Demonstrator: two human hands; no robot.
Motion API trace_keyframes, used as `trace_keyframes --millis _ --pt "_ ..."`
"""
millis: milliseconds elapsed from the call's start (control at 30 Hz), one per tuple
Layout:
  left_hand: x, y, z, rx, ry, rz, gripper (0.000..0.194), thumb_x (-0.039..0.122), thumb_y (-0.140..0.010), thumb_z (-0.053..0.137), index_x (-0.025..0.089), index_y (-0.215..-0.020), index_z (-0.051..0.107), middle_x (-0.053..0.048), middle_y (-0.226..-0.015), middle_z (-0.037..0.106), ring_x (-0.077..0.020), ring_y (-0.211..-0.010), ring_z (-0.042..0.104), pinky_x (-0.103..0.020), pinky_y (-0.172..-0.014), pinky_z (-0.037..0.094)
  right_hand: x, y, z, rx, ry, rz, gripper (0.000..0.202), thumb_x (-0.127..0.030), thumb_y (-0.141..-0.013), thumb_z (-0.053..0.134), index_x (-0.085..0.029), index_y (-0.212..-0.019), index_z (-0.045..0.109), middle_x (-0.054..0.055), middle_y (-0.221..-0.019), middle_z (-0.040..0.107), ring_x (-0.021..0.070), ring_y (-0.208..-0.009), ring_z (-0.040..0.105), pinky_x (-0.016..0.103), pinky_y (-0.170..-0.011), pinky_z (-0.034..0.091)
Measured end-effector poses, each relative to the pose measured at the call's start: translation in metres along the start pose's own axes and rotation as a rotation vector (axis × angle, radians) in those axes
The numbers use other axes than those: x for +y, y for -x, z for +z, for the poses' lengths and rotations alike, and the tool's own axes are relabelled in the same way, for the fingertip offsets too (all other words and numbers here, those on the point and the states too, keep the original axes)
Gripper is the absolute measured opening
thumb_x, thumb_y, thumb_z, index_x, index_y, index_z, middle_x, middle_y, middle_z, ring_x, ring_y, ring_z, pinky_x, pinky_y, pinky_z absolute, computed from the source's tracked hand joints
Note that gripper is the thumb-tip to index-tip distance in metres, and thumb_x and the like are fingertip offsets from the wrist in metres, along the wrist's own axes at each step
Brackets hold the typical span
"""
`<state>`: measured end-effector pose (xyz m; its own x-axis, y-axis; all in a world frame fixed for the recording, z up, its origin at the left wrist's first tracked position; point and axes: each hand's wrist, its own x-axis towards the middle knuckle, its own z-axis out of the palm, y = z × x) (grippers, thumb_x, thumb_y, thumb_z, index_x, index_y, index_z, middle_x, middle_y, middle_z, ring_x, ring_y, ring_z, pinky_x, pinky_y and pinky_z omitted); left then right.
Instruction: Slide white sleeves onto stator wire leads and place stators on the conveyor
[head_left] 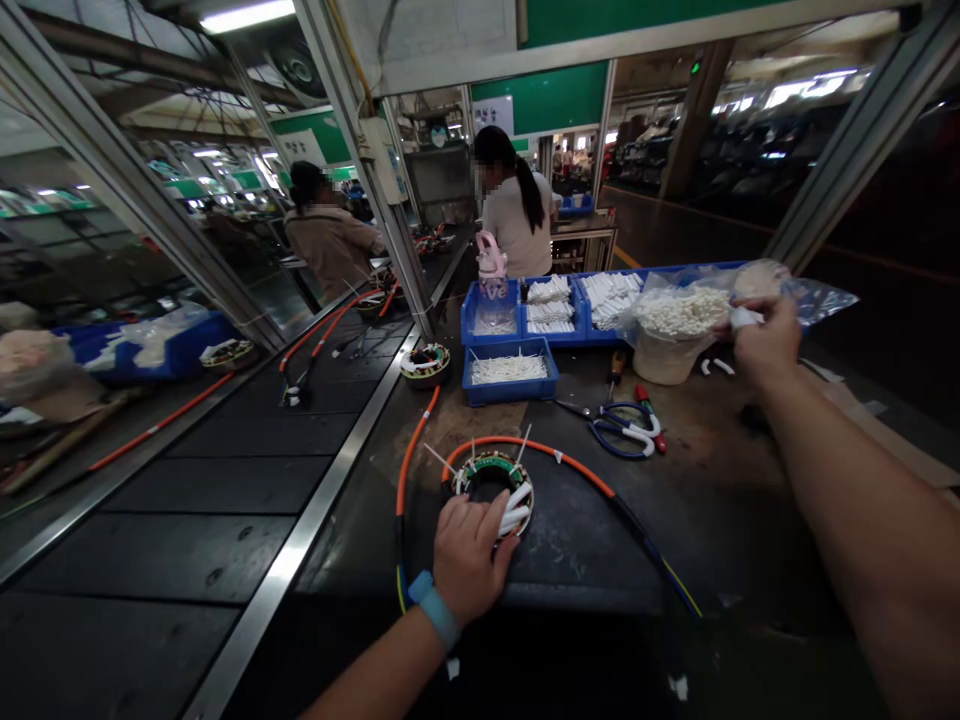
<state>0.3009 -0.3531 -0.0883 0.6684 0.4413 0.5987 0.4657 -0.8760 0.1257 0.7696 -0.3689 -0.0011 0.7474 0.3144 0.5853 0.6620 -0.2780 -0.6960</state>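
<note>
My left hand (472,550) grips the near edge of a ring-shaped motor stator (491,463) lying on the workbench. Short white tubes (515,510) stand up beside my thumb, and several thin white cable ties stick out from the ring. An orange cable (551,450) curves from it to the right, ending in dark sleeving. My right hand (769,335) is closed at the right side of a tub (667,360) topped with small white pieces (682,305) in a clear plastic bag. White shows between its fingers; I cannot tell what it is.
Blue bins (551,305) of white tubes line the bench's back, with a blue tray (510,372) of cable ties before them. Scissors (626,430) and a red-handled tool (651,418) lie right. Another stator (425,365) sits beside the conveyor (187,485). Two people work beyond.
</note>
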Motion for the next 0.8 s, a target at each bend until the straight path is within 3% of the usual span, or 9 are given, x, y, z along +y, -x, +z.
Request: trace_keyframes --millis 67,167,233,333,367,433,533,633,800 --pt "0.000 0.000 0.000 -0.013 0.009 0.000 0.038 0.030 -0.088 0.045 0.014 -0.122 0.050 -0.008 -0.089 0.064 -0.0203 -0.082 0.055 -0.041 -0.090 0.037 -0.015 0.021 -0.008 -0.011 -0.097 -0.073 0.033 -0.019 -0.083 0.045 -0.014 -0.116 0.041 0.011 -0.097 0.062 0.0118 -0.068 0.061 0.024 -0.062 0.046" --pt "0.001 0.000 -0.002 -0.050 0.032 -0.003 0.039 0.028 -0.090 0.038 0.013 -0.125 0.048 -0.009 -0.094 0.063 -0.0207 -0.085 0.054 -0.043 -0.091 0.036 -0.047 0.088 -0.030 -0.085 -0.229 -0.215 0.030 -0.026 -0.077 0.056 -0.019 -0.106 0.050 0.008 -0.093 0.064 0.0184 -0.081 0.064 0.032 -0.073 0.050" --pt "0.003 -0.001 -0.004 -0.078 0.042 -0.033 0.038 0.024 -0.090 0.037 0.014 -0.125 0.048 -0.009 -0.093 0.063 -0.0203 -0.085 0.054 -0.042 -0.092 0.036 -0.069 0.150 -0.048 -0.313 -0.274 -0.284 0.019 -0.025 -0.076 0.054 -0.024 -0.095 0.055 0.005 -0.092 0.065 0.0209 -0.087 0.064 0.037 -0.082 0.050" --pt "0.005 -0.003 -0.007 -0.097 0.058 -0.071 0.036 0.022 -0.089 0.041 0.014 -0.123 0.051 -0.008 -0.090 0.063 -0.0196 -0.084 0.053 -0.041 -0.092 0.036 -0.088 0.243 -0.074 -0.812 -0.400 -0.440 0.020 -0.018 -0.072 0.051 -0.031 -0.086 0.055 0.003 -0.100 0.068 0.0242 -0.094 0.064 0.041 -0.082 0.051" --pt "0.006 -0.003 -0.008 -0.096 0.066 -0.073 0.036 0.022 -0.089 0.042 0.014 -0.123 0.052 -0.007 -0.089 0.063 -0.0194 -0.083 0.053 -0.041 -0.092 0.036 -0.088 0.269 -0.080 -0.907 -0.464 -0.472 0.029 -0.016 -0.070 0.050 -0.037 -0.091 0.053 0.000 -0.107 0.066 0.0245 -0.098 0.063 0.042 -0.082 0.052" --pt "0.007 -0.004 -0.009 -0.082 0.084 -0.072 0.035 0.022 -0.088 0.044 0.014 -0.121 0.053 -0.007 -0.088 0.064 -0.0187 -0.082 0.052 -0.040 -0.091 0.037 -0.083 0.309 -0.088 -0.916 -0.564 -0.526 0.049 -0.016 -0.068 0.049 -0.045 -0.107 0.045 -0.003 -0.112 0.064 0.0253 -0.102 0.062 0.046 -0.078 0.054" --pt "0.007 -0.005 -0.009 -0.050 0.112 -0.070 0.033 0.021 -0.088 0.045 0.015 -0.119 0.055 -0.006 -0.088 0.065 -0.0185 -0.081 0.052 -0.041 -0.090 0.037 -0.071 0.338 -0.091 -0.847 -0.595 -0.623 0.052 -0.010 -0.071 0.047 -0.035 -0.117 0.040 0.004 -0.113 0.064 0.0241 -0.104 0.061 0.040 -0.078 0.055" --pt "0.007 -0.005 -0.009 -0.043 0.121 -0.071 0.033 0.020 -0.087 0.046 0.015 -0.118 0.055 -0.006 -0.088 0.065 -0.0187 -0.080 0.052 -0.041 -0.089 0.037 -0.066 0.344 -0.090 -0.792 -0.577 -0.660 0.040 -0.006 -0.076 0.044 -0.023 -0.112 0.042 0.010 -0.108 0.065 0.0220 -0.104 0.061 0.034 -0.082 0.054" --pt "0.007 -0.005 -0.008 -0.041 0.112 -0.071 0.033 0.020 -0.087 0.046 0.015 -0.118 0.055 -0.006 -0.087 0.065 -0.0183 -0.080 0.053 -0.042 -0.091 0.036 -0.069 0.345 -0.093 -0.782 -0.542 -0.674 0.033 -0.005 -0.079 0.042 -0.020 -0.108 0.044 0.010 -0.105 0.065 0.0194 -0.103 0.061 0.030 -0.083 0.053"
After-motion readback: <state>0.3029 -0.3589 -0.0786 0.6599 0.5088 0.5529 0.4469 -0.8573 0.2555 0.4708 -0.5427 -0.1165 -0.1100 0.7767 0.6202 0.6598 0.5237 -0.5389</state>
